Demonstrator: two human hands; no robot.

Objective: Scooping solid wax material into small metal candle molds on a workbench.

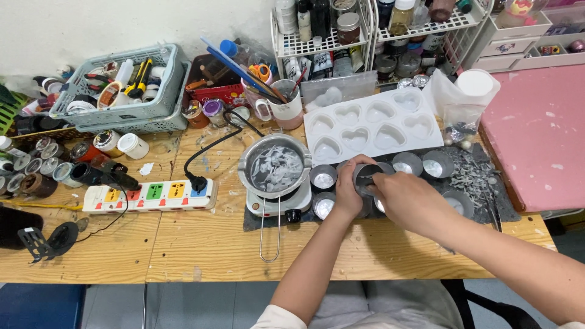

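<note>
The left hand (347,194) was curled around a small round shiny metal cup (367,176). The right hand (409,202) pinched its top, fingers closed. The cup sat among other little tins (323,177), between the white heart mold (372,125) and the wooden table's (183,244) bare front edge.

From my remote seat, my right hand (409,201) covers most of the small round metal tin (366,175) gripped by my left hand (348,194), and at three o'clock the pink flat board (536,134) runs off-frame.
</note>
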